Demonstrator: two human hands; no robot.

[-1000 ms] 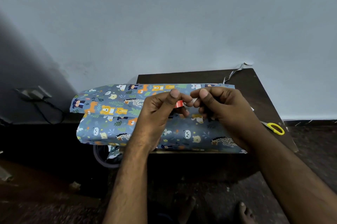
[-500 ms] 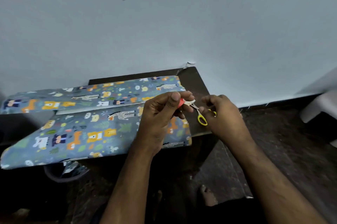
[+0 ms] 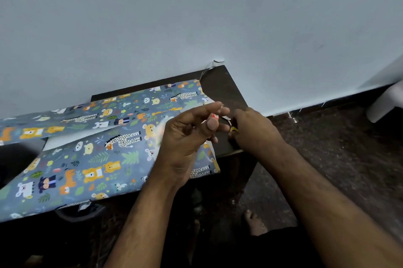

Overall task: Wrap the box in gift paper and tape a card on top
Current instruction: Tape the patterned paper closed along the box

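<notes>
The box itself is hidden under the gift paper (image 3: 91,158), which lies folded over it on the dark desk (image 3: 220,89), its seam still loose, probably awaiting tape. Just beyond the paper's right edge, the left hand (image 3: 187,137) pinches a small red tape roll (image 3: 213,116) between thumb and fingertips, raised above the paper, apparently to keep a pulled strip taut. The right hand (image 3: 255,130), curled round yellow-handled scissors (image 3: 232,127), meets it there, seemingly to cut. No card is visible.
</notes>
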